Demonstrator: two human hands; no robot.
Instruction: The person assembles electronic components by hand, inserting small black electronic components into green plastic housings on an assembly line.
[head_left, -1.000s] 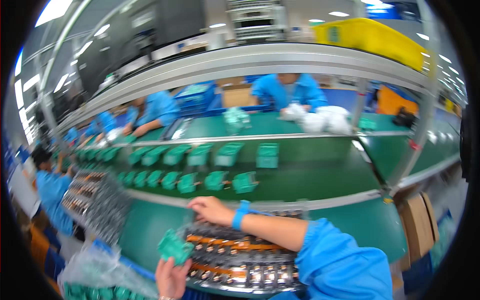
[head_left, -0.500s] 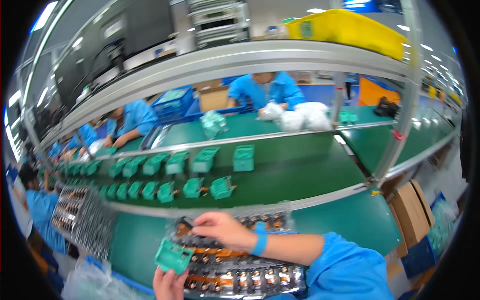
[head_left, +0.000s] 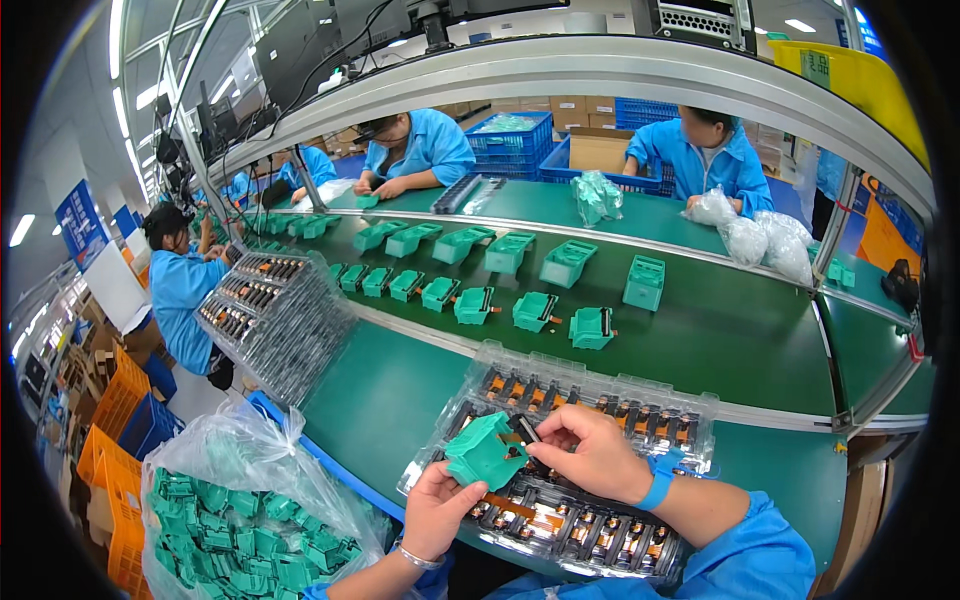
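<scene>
My left hand (head_left: 437,508) grips a green plastic housing (head_left: 482,455), its open hollow side tilted up. In the fingers of my right hand (head_left: 592,455) is a small black part (head_left: 524,432) with an orange flexible strip. That part is at the right edge of the housing; whether it is seated there I cannot tell. Both hands are above a clear plastic tray (head_left: 690,405) holding rows of black parts with orange strips. A blue band circles my right wrist.
Two rows of green housings, including this one (head_left: 643,282), stand on the green belt beyond. A tall stack of clear trays (head_left: 290,330) is at left. Below it sits a bag of green housings (head_left: 240,540). Co-workers in blue sit opposite. A metal rail (head_left: 560,70) spans overhead.
The view has swung left, bringing the bag of housings into sight. My right hand has brought the black part from over the tray to the green housing in my left hand.
</scene>
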